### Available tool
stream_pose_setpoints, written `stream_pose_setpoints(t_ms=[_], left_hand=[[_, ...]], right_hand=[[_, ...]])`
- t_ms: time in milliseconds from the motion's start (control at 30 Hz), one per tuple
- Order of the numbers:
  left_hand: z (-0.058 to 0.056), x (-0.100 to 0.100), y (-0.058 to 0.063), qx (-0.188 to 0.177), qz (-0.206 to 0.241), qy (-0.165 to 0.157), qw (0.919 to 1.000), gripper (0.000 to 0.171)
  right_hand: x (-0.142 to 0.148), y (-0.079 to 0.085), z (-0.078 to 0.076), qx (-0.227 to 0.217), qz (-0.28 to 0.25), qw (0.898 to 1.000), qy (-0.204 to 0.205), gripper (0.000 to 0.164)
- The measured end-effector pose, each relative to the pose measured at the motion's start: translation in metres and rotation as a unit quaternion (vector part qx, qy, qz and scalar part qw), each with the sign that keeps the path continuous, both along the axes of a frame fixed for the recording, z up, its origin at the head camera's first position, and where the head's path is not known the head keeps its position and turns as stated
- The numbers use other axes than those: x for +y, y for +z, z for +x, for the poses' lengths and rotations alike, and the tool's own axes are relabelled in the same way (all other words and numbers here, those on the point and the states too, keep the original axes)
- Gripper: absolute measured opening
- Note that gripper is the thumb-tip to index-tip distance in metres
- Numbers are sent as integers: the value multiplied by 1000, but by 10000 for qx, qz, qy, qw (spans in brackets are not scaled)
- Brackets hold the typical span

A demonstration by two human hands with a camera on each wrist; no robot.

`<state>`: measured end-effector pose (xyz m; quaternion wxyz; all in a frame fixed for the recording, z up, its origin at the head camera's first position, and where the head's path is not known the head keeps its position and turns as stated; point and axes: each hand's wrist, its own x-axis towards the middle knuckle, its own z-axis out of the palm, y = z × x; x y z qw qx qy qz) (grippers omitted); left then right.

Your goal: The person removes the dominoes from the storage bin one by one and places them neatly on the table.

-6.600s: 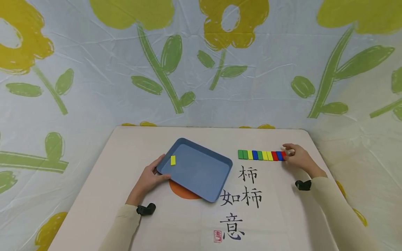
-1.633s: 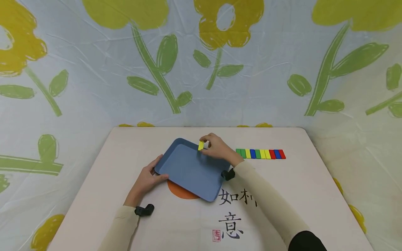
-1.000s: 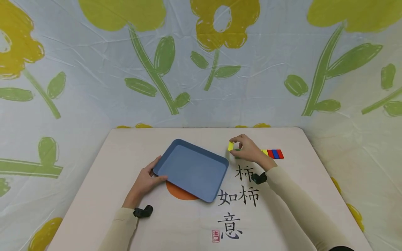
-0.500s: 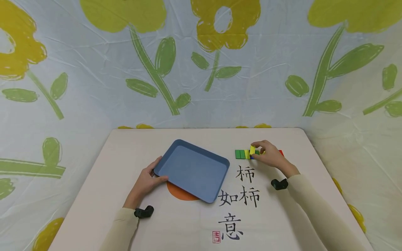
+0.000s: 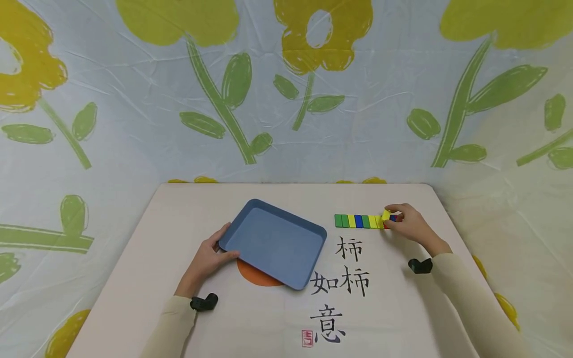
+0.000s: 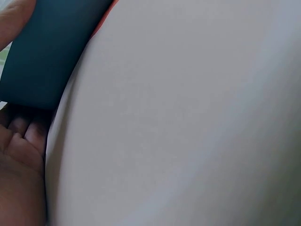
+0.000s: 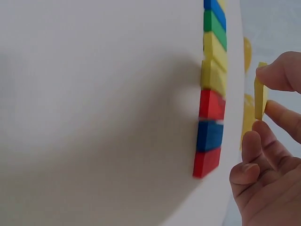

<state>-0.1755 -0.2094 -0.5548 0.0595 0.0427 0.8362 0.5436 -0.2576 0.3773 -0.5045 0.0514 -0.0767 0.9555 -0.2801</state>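
Observation:
My left hand [image 5: 208, 258] grips the left corner of a blue rectangular tray [image 5: 273, 246], thumb over the rim and fingers beneath; the tray's inside is bare. In the left wrist view the tray's dark side [image 6: 42, 52] sits between thumb and curled fingers. Between thumb and fingers of my right hand [image 5: 414, 226] is a pinched yellow domino tile [image 7: 260, 92], raised above the table. Below it runs a row of touching coloured tiles [image 5: 359, 222], green, yellow, blue and red. At the row's right end, red [image 7: 211, 104] and blue [image 7: 209, 135] tiles are partly hidden by my hand in the head view.
The pale table mat [image 5: 250, 328] bears black brush characters [image 5: 329, 323], a red seal [image 5: 307, 338] and an orange print [image 5: 257, 273] partly under the tray. Behind the table hangs a flower-patterned cloth [image 5: 358, 139].
The yellow tile has left the tray, lifted by my right hand, which has carried it rightward along the row toward its right end. My left hand has kept its hold on the tray.

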Motion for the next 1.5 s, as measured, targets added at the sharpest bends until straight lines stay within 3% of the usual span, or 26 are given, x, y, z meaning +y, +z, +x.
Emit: stream_pose_setpoints(t_ms=[100, 333, 433, 567, 833, 1167, 1500], left_hand=[[1, 1, 4, -14, 26, -30, 10000, 91], [9, 9, 30, -14, -41, -110, 9999, 90], [10, 10, 33, 3, -21, -122, 9999, 90], [10, 10, 33, 41, -4, -102, 9999, 90], [10, 9, 33, 6, -2, -115, 9999, 90], [8, 8, 25, 46, 3, -89, 9999, 88], [10, 11, 30, -29, -41, -82, 10000, 89]], right_hand=[[12, -1, 1, -105, 52, 9999, -45, 48], [39, -4, 3, -146, 107, 9998, -117, 47], [49, -7, 1, -73, 157, 9998, -99, 46], [60, -13, -1, 57, 211, 9998, -37, 47], [62, -24, -3, -168, 235, 9995, -136, 51], [52, -24, -7, -371, 203, 9989, -218, 53], [52, -26, -9, -569, 232, 9975, -361, 56]])
